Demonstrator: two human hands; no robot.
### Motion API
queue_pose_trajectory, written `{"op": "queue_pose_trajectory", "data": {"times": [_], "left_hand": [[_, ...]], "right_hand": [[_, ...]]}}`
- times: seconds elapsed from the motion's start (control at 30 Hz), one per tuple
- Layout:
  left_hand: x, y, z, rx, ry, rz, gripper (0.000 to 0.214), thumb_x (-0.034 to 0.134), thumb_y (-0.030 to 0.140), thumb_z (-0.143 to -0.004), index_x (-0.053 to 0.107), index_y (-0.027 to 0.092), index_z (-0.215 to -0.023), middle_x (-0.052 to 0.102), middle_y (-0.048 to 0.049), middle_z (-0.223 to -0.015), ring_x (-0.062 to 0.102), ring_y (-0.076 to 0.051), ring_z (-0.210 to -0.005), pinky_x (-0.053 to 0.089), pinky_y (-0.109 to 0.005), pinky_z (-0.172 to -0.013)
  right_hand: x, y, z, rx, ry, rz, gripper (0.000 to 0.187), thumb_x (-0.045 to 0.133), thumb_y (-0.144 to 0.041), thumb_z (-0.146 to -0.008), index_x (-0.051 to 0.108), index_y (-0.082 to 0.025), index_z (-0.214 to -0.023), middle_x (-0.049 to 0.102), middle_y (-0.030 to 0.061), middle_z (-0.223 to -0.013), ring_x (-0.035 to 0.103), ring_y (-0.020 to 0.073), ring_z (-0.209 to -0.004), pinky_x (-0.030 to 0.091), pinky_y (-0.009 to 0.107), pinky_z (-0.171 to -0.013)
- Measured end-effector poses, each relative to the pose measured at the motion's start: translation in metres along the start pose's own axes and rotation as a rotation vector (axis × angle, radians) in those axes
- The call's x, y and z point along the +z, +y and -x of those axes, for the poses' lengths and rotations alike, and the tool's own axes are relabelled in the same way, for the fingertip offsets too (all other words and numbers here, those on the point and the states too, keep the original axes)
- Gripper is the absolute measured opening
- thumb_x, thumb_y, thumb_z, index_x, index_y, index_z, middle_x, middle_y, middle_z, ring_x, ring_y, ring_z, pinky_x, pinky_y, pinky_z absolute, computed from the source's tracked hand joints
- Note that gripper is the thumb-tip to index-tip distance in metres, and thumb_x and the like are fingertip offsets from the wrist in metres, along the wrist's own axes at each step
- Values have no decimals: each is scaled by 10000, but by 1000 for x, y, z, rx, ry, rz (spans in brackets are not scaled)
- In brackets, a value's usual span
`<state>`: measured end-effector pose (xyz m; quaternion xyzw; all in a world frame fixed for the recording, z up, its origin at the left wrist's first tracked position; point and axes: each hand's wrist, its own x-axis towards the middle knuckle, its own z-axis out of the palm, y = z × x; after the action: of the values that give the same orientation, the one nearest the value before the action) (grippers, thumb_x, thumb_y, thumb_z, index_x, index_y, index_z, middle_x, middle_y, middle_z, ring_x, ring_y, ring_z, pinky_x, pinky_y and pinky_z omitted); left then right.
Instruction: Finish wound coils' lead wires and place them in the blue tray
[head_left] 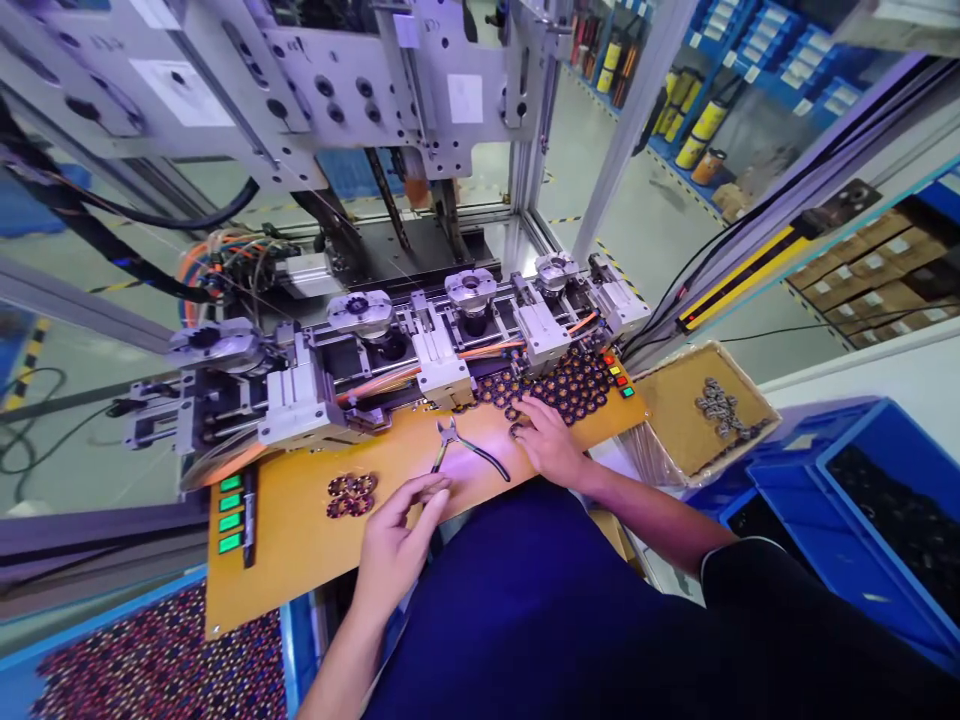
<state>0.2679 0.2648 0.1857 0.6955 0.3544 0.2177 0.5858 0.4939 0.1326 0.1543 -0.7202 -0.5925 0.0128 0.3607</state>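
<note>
My right hand (553, 442) is at the near edge of a dense group of black ring-shaped cores (577, 385) on the tan work board. Its bent fingertips close on one small black ring core (516, 430). My left hand (401, 535) hovers over the board's front edge, thumb and curled fingers drawn together; whatever lies between them is hidden. Between the hands lie cutting pliers (469, 447) with dark handles, jaws pointing away from me. One handle end passes behind my left fingertips. Several wound rings (351, 495) with reddish-copper coils lie left of my left hand.
Behind the board (300, 560) stands a winding machine with several round metal fixtures (472, 288). Green buttons (229, 520) and a black marker (249, 515) are at left. A blue bin of wound parts (289, 650) sits lower left; a lined box (660, 420) and blue bins (825, 440) stand right.
</note>
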Motion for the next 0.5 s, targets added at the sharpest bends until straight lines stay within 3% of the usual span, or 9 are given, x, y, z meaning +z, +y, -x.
{"op": "queue_pose_trajectory", "data": {"times": [0.1,0.17,0.3,0.5], "left_hand": [[11,11,-2,2,-136,74,420,680,482,-835,746,164,-1102,803,-97,-946,759,-240,-863,621,-393,-828],[14,16,-1,15,-151,110,487,651,531,-841,739,149,-1130,800,-96,-907,759,-238,-801,636,-394,-767],[4,23,6,64,-16,78,441,690,519,-814,759,152,-1050,789,-85,-873,731,-208,-729,625,-355,-719],[-7,23,13,187,154,-28,308,761,386,-785,768,207,-1036,780,-69,-964,721,-211,-827,598,-371,-815]], "right_hand": [[-5,-39,-6,-51,52,-168,169,554,-201,-971,714,-161,-930,610,153,-1298,544,242,-1287,497,456,-1075],[-6,-64,-12,-75,76,-291,148,571,-216,-968,711,-182,-937,601,141,-1315,575,225,-1252,541,407,-1025],[-5,-92,-27,-95,61,-515,97,616,-209,-945,711,-206,-966,610,131,-1315,628,209,-1175,587,357,-945],[4,-100,-39,-15,-84,-719,74,653,-236,-937,697,-192,-978,648,128,-1252,663,203,-1139,572,363,-989]]}}
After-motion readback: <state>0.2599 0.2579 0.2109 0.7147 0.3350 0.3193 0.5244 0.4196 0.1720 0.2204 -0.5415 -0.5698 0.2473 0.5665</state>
